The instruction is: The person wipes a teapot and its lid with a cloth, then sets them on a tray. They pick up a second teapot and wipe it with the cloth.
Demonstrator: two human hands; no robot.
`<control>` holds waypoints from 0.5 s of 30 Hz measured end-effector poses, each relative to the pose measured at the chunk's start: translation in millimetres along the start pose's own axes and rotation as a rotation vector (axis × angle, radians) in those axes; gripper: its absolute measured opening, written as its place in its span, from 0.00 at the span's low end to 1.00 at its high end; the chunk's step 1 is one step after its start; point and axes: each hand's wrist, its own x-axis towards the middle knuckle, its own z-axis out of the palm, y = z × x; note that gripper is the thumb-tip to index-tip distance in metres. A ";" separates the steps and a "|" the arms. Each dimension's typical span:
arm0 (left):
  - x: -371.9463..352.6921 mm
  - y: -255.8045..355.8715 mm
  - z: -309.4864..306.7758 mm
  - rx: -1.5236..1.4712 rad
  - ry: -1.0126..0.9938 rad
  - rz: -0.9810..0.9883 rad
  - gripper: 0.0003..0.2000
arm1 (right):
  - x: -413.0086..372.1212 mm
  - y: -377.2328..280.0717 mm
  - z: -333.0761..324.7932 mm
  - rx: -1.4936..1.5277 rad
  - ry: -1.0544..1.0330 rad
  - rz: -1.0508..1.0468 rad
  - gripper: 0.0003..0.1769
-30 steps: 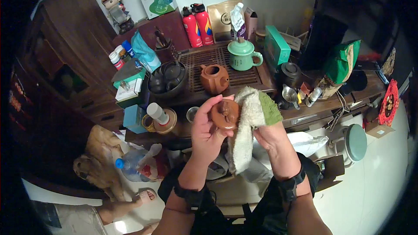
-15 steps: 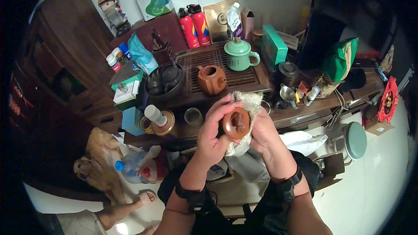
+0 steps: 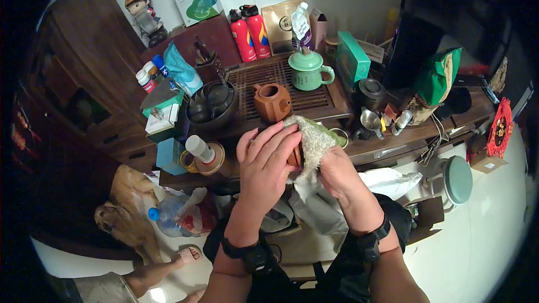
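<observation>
A small round reddish-brown clay piece, which looks like a teapot lid [image 3: 294, 157], is mostly hidden between my hands at the front of the tea table. My left hand [image 3: 265, 163] is curled around its left side, back of the hand up. With my right hand [image 3: 343, 178] I hold a fuzzy cream and green cloth [image 3: 312, 141] bunched against the lid's other side. Just beyond my fingers stands a brown clay teapot [image 3: 272, 102], its top uncovered, on a slatted wooden tea tray [image 3: 261, 73]. A green lidded mug [image 3: 307, 71] stands behind it.
A dark bowl of black teaware [image 3: 212, 105] and a white-capped bottle [image 3: 201, 150] stand left. To the right are a metal pitcher [image 3: 370, 121] and a green bag [image 3: 440, 78]. Below left, a dog [image 3: 130, 207] lies near another person's leg [image 3: 151, 272].
My left hand has turned over the lid, covering its face, which showed before. The cloth has shifted up and now shows its green side.
</observation>
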 end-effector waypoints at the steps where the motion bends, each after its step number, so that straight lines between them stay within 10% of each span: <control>1: -0.3 0.9 1.1 0.021 -0.007 0.017 0.27 | 1.1 1.0 0.5 0.010 -0.014 -0.003 0.19; 15: -1.0 -5.4 8.4 -0.160 0.046 -0.044 0.24 | -0.1 -0.9 -5.5 0.223 -0.039 0.073 0.16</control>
